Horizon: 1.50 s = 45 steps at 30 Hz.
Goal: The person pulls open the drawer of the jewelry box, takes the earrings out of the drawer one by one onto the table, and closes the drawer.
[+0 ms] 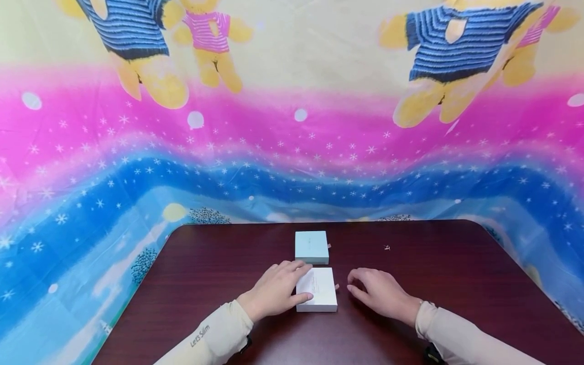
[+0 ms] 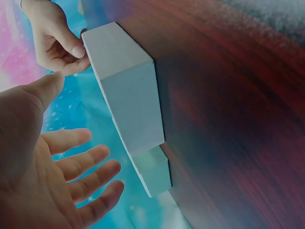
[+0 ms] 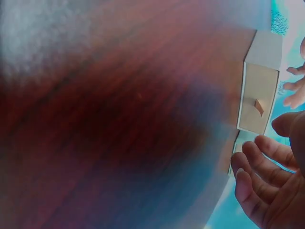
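White box (image 1: 325, 286), left grip (image 1: 279, 288) above

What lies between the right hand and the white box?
In the head view, a small tab on the white box juts toward the right hand; beyond it, bare tabletop.

"Let's Slim" stands on the left sleeve (image 1: 212, 332); print on the near white box (image 1: 325, 290) and far pale-mint box (image 1: 311, 244) is illegibly small.
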Available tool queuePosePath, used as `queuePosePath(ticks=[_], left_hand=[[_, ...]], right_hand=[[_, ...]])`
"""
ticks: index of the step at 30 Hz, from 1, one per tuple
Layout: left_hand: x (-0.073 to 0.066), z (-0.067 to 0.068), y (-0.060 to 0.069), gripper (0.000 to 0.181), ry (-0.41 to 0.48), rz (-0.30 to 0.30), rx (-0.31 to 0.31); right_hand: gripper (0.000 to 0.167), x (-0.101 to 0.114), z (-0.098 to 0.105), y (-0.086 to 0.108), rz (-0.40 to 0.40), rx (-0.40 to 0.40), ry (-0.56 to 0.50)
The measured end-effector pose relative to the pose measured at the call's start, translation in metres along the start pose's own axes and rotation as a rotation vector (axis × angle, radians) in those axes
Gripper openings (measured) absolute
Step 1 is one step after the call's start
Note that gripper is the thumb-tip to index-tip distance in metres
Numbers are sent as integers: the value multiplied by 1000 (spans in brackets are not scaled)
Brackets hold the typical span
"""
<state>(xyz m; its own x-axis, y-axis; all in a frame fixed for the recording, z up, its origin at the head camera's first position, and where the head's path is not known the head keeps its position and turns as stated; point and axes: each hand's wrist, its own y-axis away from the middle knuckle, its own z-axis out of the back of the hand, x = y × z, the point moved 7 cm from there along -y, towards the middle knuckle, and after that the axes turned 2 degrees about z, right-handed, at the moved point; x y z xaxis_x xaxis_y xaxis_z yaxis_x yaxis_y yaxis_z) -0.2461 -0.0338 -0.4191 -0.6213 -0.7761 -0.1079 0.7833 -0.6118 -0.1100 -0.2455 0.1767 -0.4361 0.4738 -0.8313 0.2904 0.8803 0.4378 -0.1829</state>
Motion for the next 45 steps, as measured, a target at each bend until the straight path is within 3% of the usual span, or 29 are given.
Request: queuePosePath(ticks=[10, 34, 45], left_hand=[[1, -7, 2, 78, -47, 1, 31], [7, -20, 4, 84, -37, 16, 82], [7, -20, 3, 82, -58, 6, 67]], right_hand=[[4, -1, -7, 3, -16, 18, -27], [4, 0, -17, 3, -26, 48, -115], [4, 0, -18, -2, -54, 54, -193]])
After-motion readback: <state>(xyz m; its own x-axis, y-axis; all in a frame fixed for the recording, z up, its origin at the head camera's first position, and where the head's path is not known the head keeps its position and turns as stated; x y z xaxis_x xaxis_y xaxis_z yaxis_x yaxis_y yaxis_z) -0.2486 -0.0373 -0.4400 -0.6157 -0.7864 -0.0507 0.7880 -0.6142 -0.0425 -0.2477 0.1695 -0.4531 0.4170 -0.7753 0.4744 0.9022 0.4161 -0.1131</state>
